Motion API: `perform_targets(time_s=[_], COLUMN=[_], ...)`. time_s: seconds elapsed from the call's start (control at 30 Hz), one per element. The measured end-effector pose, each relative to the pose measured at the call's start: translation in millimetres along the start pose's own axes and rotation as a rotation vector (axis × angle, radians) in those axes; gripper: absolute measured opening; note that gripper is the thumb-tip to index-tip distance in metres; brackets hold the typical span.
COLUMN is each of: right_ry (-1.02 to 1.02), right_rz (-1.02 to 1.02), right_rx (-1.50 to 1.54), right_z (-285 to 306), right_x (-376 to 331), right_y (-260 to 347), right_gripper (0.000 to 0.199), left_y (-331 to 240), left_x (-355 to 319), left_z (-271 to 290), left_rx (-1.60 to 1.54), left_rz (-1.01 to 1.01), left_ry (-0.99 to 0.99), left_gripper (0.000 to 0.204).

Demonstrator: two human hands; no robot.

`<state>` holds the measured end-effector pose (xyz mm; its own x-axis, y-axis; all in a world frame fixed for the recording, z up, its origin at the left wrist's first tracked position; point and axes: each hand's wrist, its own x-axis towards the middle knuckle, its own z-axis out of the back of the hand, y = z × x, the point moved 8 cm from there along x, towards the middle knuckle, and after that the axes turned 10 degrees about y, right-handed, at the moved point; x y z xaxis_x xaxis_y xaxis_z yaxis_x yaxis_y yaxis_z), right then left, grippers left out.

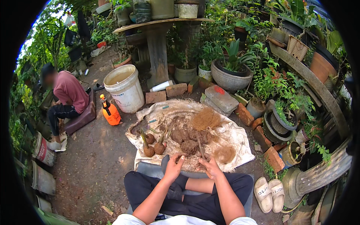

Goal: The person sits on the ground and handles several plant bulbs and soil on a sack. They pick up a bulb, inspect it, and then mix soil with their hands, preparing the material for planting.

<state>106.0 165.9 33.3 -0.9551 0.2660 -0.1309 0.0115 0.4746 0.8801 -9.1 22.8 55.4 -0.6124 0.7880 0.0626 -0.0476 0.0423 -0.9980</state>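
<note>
Both hands are held over the near edge of a sack [240,138]: left hand [174,167] loosely curled, apparently empty; right hand [210,167] closed on a stick [201,149] beside the soil [189,137]

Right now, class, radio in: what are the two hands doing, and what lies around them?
Left hand and right hand pinch a thin stem. Soil clumps and bulbs on the sack ahead. Nothing blocking.

Soil [187,137] on sack [240,135] — bucket [123,90] behind

Garden nursery: potted plants [229,71], soil heap [187,137].
</note>
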Motion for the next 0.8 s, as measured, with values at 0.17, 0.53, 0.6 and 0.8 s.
perform_targets(time_s=[0.17, 0.53, 0.6, 0.8], right_ry=[-0.184, -0.273, -0.282, -0.172], right_rz=[-0.032, 0.071, 0.054, -0.004], right_rx=[0.19, 0.34, 0.356, 0.127], right_z=[43.6, 77.3, 75.0, 68.6], right_x=[1.4, 12.1, 15.0, 26.2], right_y=[-26.0, -50.5, -52.6, -52.6], right_gripper=[0.028, 0.02, 0.02, 0.024], left_y=[17.9, 50.3, 53.0, 51.8], left_x=[0.9, 9.7, 9.8, 19.0], left_z=[-6.6, -23.6, -30.8, -44.9], left_rx=[-0.035, 0.039, 0.041, 0.084], left_rz=[0.097, 0.162, 0.198, 0.195], left_ry=[0.023, 0.096, 0.116, 0.161], left_gripper=[0.024, 0.028, 0.028, 0.028])
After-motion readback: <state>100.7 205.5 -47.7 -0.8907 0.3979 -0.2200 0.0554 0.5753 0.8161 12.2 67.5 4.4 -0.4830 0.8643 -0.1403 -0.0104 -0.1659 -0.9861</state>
